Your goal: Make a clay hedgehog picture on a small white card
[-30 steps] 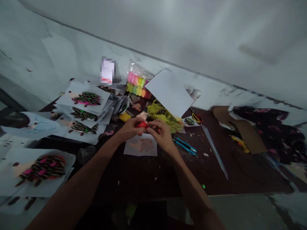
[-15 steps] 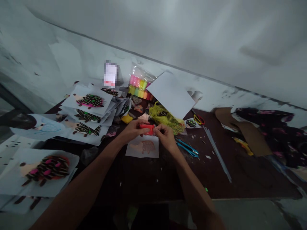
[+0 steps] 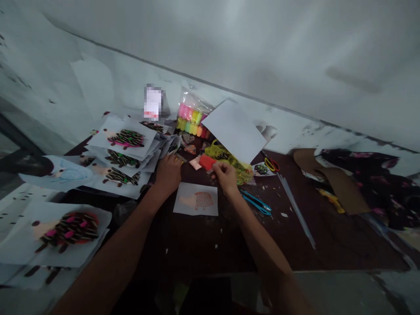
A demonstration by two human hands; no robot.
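Sketch sheet: the sheet point(image 3: 196, 199) lies flat on the desk point(image 3: 278, 253) in front of me, an orange-brown outline on it; I measure everything from here.
Progress: the outline is there and nothing lies on it, so I judge this sheet to be barely begun, with its whole figure left uncovered. The stack of sheets point(image 3: 144, 153), left of it and farther back, already carries dark strips and bright dabs.
Red packet: the packet point(image 3: 206, 162) is just beyond the sheet's far edge, toward its right corner, tilted in my grip.
Right hand: my hand point(image 3: 225, 175) is closed in a pinch on the packet's right end, beyond the sheet's right corner.
Left hand: my hand point(image 3: 169, 173) is beyond the sheet's left corner, fingers bent over a yellow piece point(image 3: 179, 159); I can't tell whether they grip it.
Pale pink piece: it point(image 3: 196, 163) lies beyond the sheet, just left of the red packet.
Change since 0.5 s ago: then my 2 hands were on the red packet near the sheet's far edge; now only 1 has it, the packet is farther beyond, and my left has gone leftward.
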